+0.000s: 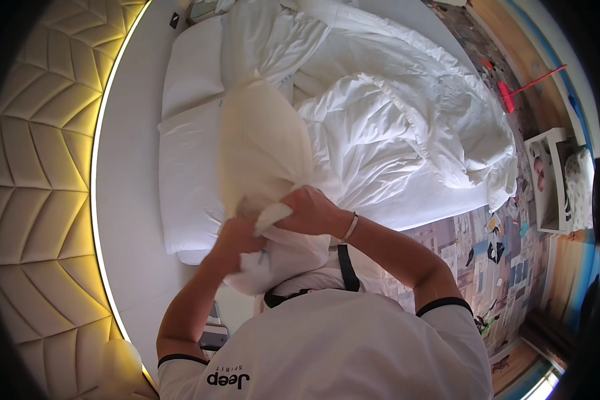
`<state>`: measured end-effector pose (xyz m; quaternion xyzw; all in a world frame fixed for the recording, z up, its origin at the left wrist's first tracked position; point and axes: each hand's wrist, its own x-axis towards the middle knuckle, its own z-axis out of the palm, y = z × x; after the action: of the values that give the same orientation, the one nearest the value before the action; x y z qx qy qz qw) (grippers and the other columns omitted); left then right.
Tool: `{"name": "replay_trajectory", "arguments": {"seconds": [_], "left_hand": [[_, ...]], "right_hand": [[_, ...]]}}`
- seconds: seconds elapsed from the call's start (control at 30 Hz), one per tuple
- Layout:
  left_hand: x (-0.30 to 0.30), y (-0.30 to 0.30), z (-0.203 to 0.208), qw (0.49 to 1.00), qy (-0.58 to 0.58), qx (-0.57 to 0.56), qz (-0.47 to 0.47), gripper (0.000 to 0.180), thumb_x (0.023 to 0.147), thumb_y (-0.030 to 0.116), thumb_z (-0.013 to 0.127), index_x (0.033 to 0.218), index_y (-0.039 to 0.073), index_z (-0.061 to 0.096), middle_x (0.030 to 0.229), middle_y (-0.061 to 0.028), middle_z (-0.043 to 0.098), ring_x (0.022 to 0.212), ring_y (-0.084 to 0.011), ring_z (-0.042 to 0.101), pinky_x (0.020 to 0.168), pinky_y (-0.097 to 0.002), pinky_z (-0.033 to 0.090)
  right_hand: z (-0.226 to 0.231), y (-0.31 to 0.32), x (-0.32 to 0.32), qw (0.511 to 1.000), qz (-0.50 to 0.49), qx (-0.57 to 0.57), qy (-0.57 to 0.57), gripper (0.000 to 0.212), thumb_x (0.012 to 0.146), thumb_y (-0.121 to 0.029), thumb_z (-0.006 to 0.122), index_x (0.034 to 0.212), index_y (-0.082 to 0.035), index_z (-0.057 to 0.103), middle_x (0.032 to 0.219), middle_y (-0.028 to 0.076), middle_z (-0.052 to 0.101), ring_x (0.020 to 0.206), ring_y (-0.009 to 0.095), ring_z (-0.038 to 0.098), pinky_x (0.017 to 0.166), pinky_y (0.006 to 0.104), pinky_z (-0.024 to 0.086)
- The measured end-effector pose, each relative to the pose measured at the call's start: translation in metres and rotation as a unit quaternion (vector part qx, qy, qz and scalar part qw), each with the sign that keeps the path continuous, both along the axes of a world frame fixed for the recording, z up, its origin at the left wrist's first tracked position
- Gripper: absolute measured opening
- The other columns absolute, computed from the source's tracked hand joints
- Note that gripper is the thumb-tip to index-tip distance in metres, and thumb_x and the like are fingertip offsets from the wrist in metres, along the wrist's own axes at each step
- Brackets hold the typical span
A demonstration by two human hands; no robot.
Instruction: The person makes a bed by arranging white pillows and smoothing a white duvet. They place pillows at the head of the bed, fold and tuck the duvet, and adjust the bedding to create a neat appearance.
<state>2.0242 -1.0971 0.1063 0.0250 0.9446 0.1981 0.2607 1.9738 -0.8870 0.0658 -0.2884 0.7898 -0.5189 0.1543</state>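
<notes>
A cream-white pillow [263, 133] hangs in front of me, its far end over the bed and its near end gathered at my hands. My left hand [239, 237] is closed on the bunched white cloth at this near end, slightly blurred. Close beside it on the right, my right hand [311, 210] also grips that cloth, with a bracelet on its wrist. Between the two hands a twisted fold of the cloth [273, 215] sticks up. Below them, more loose white fabric [293, 253] hangs against my body. The fingertips are partly hidden in the folds.
Rumpled white duvet [407, 127] covers much of the bed. White pillows [193, 73] lie along the headboard side, where a padded headboard [47, 187] has a lit strip. To the right are a red long-handled tool [507, 97], a white shelf unit [547, 180] and scattered items on the patterned floor [460, 267].
</notes>
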Motion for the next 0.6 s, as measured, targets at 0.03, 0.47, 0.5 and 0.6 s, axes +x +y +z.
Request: {"name": "replay_trajectory", "arguments": {"seconds": [0.03,0.47,0.5,0.6], "left_hand": [[-0.008,-0.001,0.003,0.999,0.033,-0.002,0.024,0.030,0.073,0.012,0.070,0.102,0.005,0.066,0.088,-0.0129,0.071,0.081,-0.0251,0.069,0.074,-0.0346,0.054],[-0.022,0.002,-0.086,0.982,-0.002,0.182,0.054,0.041,0.069,0.013,0.075,0.108,0.004,0.068,0.089,-0.0104,0.071,0.084,-0.0101,0.065,0.076,-0.0283,0.051],[-0.011,0.010,-0.084,0.969,0.075,0.235,0.000,0.042,0.068,0.014,0.076,0.108,0.008,0.069,0.092,-0.0092,0.072,0.086,-0.0126,0.066,0.078,-0.0308,0.052],[-0.004,0.013,-0.074,0.968,0.066,0.238,0.049,0.043,0.067,0.009,0.075,0.110,0.007,0.069,0.092,-0.0062,0.072,0.089,-0.0103,0.064,0.081,-0.0298,0.051]], "right_hand": [[0.002,-0.002,-0.007,1.000,-0.023,-0.019,0.003,0.033,0.074,-0.035,0.076,0.083,-0.004,0.069,0.074,0.018,0.064,0.069,0.036,0.061,0.065,0.0398,0.049],[-0.102,0.043,0.010,0.975,0.048,0.214,-0.042,0.050,0.076,-0.053,0.072,0.103,-0.011,0.071,0.091,0.017,0.069,0.092,0.034,0.066,0.083,0.0426,0.050],[-0.117,0.048,0.026,0.978,0.034,0.201,-0.050,0.050,0.076,-0.052,0.072,0.103,-0.011,0.071,0.092,0.017,0.069,0.093,0.034,0.066,0.083,0.0431,0.050],[-0.088,0.060,0.019,0.988,-0.021,0.149,0.027,0.042,0.076,-0.045,0.074,0.101,-0.012,0.070,0.088,0.015,0.069,0.092,0.034,0.065,0.080,0.0450,0.050]]}}
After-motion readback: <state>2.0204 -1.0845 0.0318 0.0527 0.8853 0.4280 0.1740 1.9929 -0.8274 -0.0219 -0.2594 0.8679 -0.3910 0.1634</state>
